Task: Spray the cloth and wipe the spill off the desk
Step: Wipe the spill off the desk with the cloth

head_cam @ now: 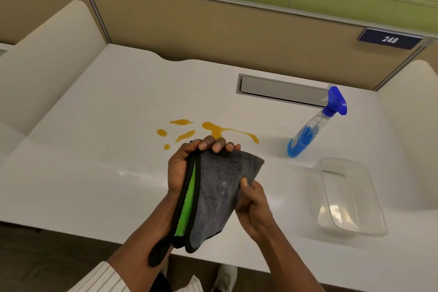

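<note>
1. From my head camera, I look down at a white desk [94,111] set into a cubicle with tan partition walls.
2. My left hand [183,168] holds a folded cloth [220,187] above the desk's near half. My fingers [219,144] curl over its top edge and clamp it against my palm, so this hand is closed on the cloth.
3. The cloth is grey on the side facing me, with a bright green layer showing along its left fold and black trim on the edges. It hangs down from my grip, and its lower corner reaches past the desk's front edge.
4. My right hand [254,206] pinches the cloth's right edge. The thumb presses on the grey face, and the other fingers are hidden behind the cloth.
5. The spill [213,129] lies on the desk just beyond my left hand. It is an orange-yellow liquid in several separate blobs and streaks, the largest trailing off to the right. The cloth is held above the desk and is not touching it.
6. The spray bottle [312,125] stands to the right of the spill, well apart from both hands. It is clear with blue liquid in it and has a blue trigger head.
7. A clear plastic container [369,197] sits on the desk near the right edge, nearer to me than the bottle.
8. A grey recessed cable tray [282,90] runs along the back of the desk, behind the bottle.
9. A dark number plate [390,39] reading 248 is fixed to the partition at the upper right.
</note>
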